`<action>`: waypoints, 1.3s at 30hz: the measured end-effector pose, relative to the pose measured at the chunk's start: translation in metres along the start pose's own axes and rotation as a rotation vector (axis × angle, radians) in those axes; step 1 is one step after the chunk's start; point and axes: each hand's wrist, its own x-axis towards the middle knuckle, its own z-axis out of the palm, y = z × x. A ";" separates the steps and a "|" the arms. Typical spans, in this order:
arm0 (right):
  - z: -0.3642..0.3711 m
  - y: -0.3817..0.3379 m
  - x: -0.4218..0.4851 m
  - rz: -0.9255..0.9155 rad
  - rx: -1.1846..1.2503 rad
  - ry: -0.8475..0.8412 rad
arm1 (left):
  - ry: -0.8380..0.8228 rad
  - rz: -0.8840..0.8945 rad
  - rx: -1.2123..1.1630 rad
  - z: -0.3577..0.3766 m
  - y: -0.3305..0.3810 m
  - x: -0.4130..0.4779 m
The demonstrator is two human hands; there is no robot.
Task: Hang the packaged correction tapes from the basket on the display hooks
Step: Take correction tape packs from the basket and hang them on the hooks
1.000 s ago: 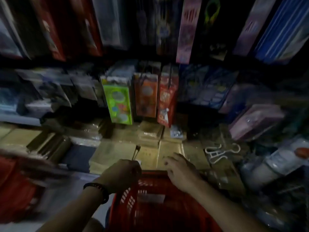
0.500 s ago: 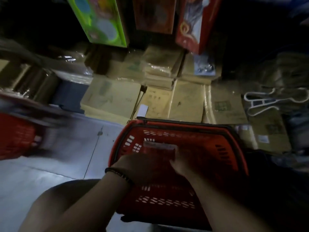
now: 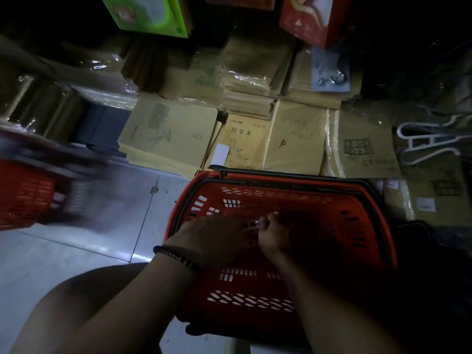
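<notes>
A red plastic basket with a black rim stands on the floor right in front of me. Both my hands reach down inside it. My left hand, with a dark bead bracelet on the wrist, lies palm down against my right hand. Between the fingers of both hands shows a small clear packet with a yellow tip, a packaged correction tape. My right hand grips it; my left fingers touch it. The basket's inside is dark and anything else in it is hidden. No display hooks are in view.
Stacks of tan exercise books in plastic wrap fill the low shelf beyond the basket. A green box and a red box hang above. White hangers lie at right. Another red basket sits at left on the grey floor.
My view has dropped from the hanging display to the basket. Both hands went from the basket's far rim down inside it and closed together on a small packet.
</notes>
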 end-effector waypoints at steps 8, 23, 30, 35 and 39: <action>-0.063 0.002 -0.070 -0.043 0.245 0.049 | 0.265 -0.062 -0.144 0.009 -0.060 0.025; -0.261 -0.085 -0.260 -0.750 0.668 0.288 | 0.607 0.322 -0.884 -0.036 0.040 -0.192; -0.347 -0.142 -0.335 -1.047 0.572 0.404 | 0.824 0.492 -1.096 -0.081 0.086 -0.288; -0.408 -0.179 -0.390 -1.226 0.048 0.726 | 1.054 0.611 -1.170 -0.141 0.122 -0.357; -0.456 -0.217 -0.427 -1.326 -0.358 0.903 | 1.144 0.701 -1.148 -0.188 0.148 -0.414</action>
